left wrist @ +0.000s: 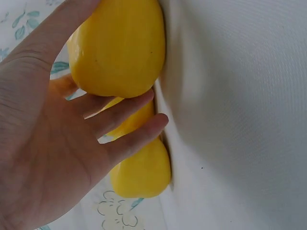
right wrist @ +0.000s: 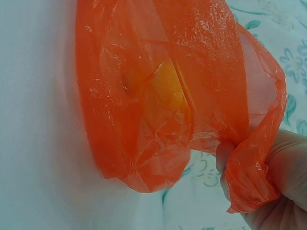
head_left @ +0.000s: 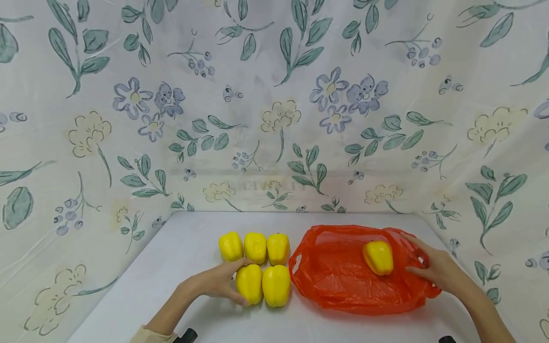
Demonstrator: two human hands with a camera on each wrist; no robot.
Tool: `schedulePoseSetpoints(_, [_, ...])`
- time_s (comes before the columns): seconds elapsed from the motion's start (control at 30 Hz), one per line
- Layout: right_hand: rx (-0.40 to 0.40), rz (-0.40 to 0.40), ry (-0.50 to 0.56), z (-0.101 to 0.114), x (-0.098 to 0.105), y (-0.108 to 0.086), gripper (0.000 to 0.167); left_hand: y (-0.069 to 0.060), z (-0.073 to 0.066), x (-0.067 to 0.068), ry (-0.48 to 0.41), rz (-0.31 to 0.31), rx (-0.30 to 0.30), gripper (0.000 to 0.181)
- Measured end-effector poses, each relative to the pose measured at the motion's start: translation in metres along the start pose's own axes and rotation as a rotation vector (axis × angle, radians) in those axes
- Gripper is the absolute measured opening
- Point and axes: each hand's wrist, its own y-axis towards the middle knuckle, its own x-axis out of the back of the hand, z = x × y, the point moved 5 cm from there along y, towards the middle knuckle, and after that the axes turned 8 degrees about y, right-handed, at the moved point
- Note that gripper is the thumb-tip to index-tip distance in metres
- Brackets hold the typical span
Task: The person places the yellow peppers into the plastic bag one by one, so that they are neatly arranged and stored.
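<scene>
Yellow bell peppers stand on the white table in two rows, three behind and two in front. Around the front-left pepper my left hand is spread, thumb near its front and fingers by its back. The left wrist view has this pepper between thumb and index finger of the left hand, the other fingers fairly straight. A red plastic bag lies wide open with one pepper inside. My right hand grips its right edge; in the right wrist view, the hand pinches bunched plastic.
The white table is bordered behind and at both sides by a floral curtain. The bag's left handle lies right beside the peppers. Dark objects show at both wrists along the bottom edge of the head view.
</scene>
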Motion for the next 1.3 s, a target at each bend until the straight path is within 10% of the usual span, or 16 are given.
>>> schedulePoseSetpoints(0.77, [0.008, -0.001, -0.001, -0.002, 0.000, -0.001, 0.089, -0.001, 0.001, 0.001, 0.025, 0.009, 0.029, 0.096])
schedulePoseSetpoints(1.3, [-0.019, 0.016, 0.030, -0.001, 0.000, 0.000, 0.090, -0.012, -0.007, 0.034, 0.002, -0.098, 0.046, 0.096])
